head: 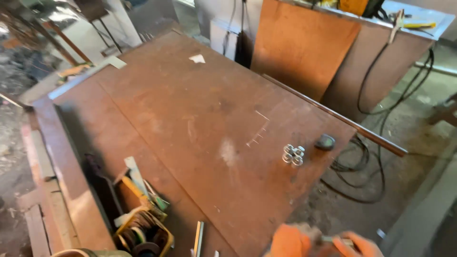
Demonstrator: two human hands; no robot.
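Both my hands wear orange gloves and sit at the bottom edge of the view, just off the near corner of a rusty steel table (pixel 190 119). My left hand (pixel 291 240) and my right hand (pixel 358 245) are close together, and a small grey metal piece (pixel 333 239) is pinched between their fingers. Only the upper parts of the hands show. A cluster of shiny steel nuts (pixel 293 154) lies on the table a little beyond my hands, with a small dark rounded object (pixel 325 142) beside it.
A long rusty bar (pixel 333 116) runs along the table's right edge. Discs and hand tools fill a yellow-rimmed box (pixel 143 231) at the left, with a thin metal strip (pixel 199 238) nearby. Black cables (pixel 362 166) trail over the floor. A brown panel (pixel 300 45) stands behind.
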